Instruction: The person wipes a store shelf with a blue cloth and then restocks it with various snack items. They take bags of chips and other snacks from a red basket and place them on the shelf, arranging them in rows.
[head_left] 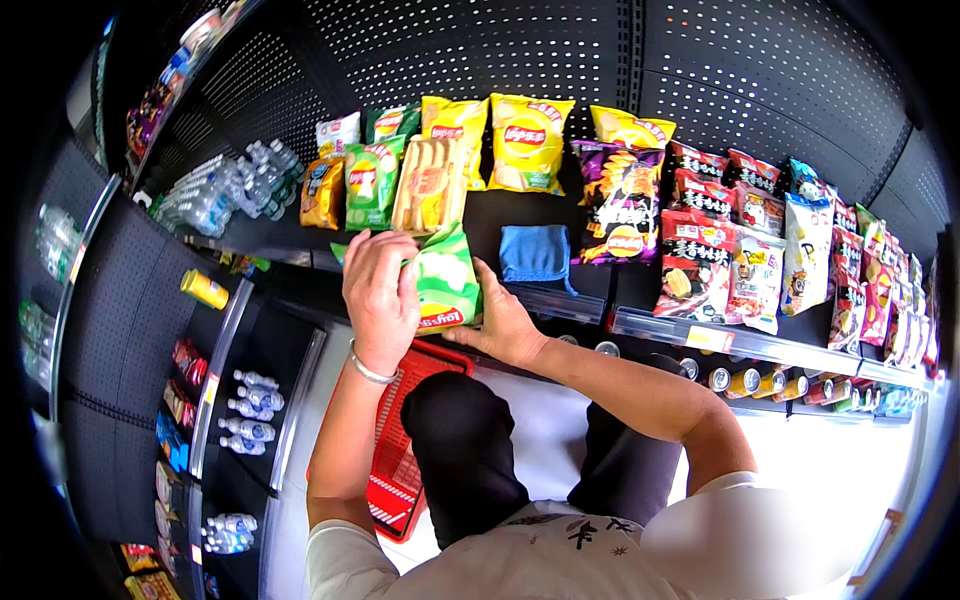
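A green chip bag is held between my two hands, just in front of the shelf edge. My left hand is closed over its left side, with a silver bangle on the wrist. My right hand grips the bag's lower right side, thumb up along its edge. Right behind it on the shelf stand a tan-and-yellow chip bag and another green chip bag. To the right of the held bag, a folded blue cloth lies on the shelf.
Yellow chip bags, a purple snack bag and red-black snack bags line the shelf. Water bottles lie at its left. Below are cans. A red basket sits on the floor beside my legs.
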